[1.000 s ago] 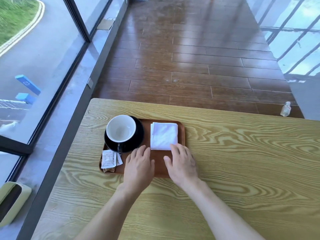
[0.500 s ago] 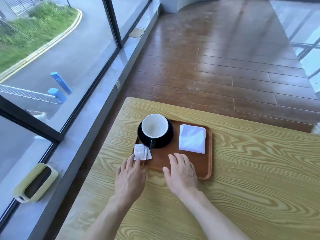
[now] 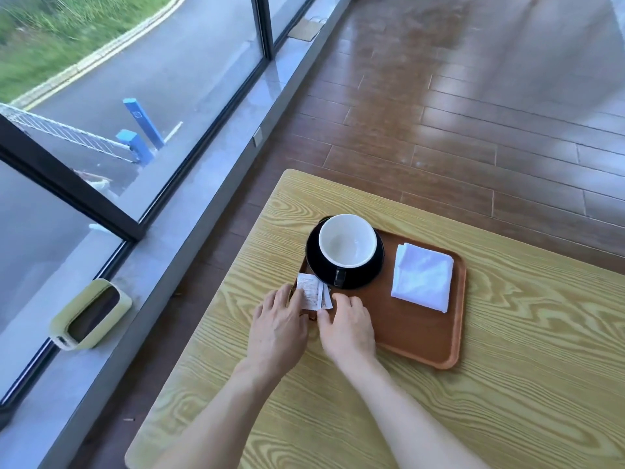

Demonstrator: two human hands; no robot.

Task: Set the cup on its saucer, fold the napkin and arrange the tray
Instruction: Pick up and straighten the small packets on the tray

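Note:
A brown tray (image 3: 419,336) lies on the yellow wooden table (image 3: 507,384). On its far left stands a white-lined cup (image 3: 347,240) on a black saucer (image 3: 368,277), handle toward me. A folded white napkin (image 3: 422,277) rests flat on the tray's right part. Small white sugar packets (image 3: 311,294) lie at the tray's near-left corner. My left hand (image 3: 277,328) touches the packets from the left, fingers curled at their edge. My right hand (image 3: 348,328) meets them from the right, fingertips at their lower corner. Whether either hand pinches them I cannot tell.
The table's left edge (image 3: 216,292) runs beside a grey sill and a floor-to-ceiling window. A pale green container (image 3: 89,314) lies on the sill. Brown plank flooring (image 3: 473,113) stretches beyond the table's far edge.
Both hands slid left off the tray's front edge onto the sugar packets. The right hand left the spot near the napkin. My view swung left, so the tray appears further right.

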